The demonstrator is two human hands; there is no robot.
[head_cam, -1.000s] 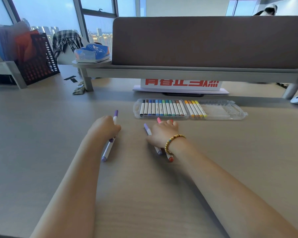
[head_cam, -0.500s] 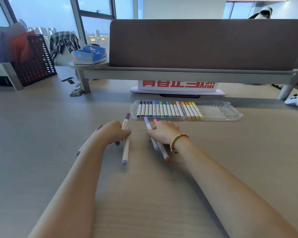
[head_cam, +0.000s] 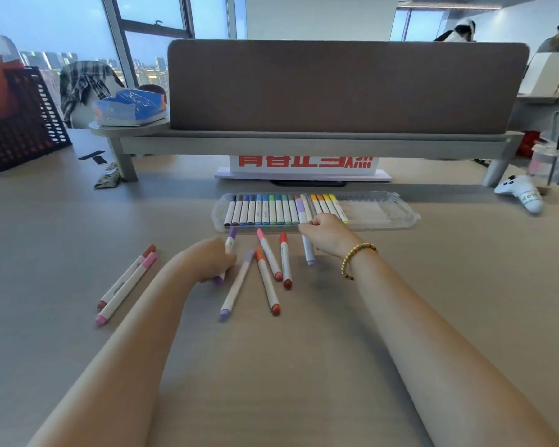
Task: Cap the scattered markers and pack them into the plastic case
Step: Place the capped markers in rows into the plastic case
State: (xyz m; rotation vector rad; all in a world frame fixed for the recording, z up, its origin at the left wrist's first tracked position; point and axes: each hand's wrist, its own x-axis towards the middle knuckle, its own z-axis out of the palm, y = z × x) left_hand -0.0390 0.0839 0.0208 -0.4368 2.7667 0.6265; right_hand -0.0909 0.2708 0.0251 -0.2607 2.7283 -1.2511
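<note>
Nearest from the case (head_cam: 400,217), loose markers (head_cam: 267,282) lie fanned on the desk (head_cam: 320,350). Closer to it, the left hand (head_cam: 207,259) grips a purple marker (head_cam: 229,246). At its front edge the right hand (head_cam: 328,233) pinches a lilac marker (head_cam: 304,221).

Bare counter (head_cam: 465,285) lies open right of the 4 loose markers (head_cam: 265,272); the case's (head_cam: 400,217) right half is unfilled; a shelf (head_cam: 304,143) overhangs behind.

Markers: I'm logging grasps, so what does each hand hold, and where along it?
The left hand grips a purple marker around its middle. The right hand holds a lilac marker around its middle, over the plastic case.
</note>
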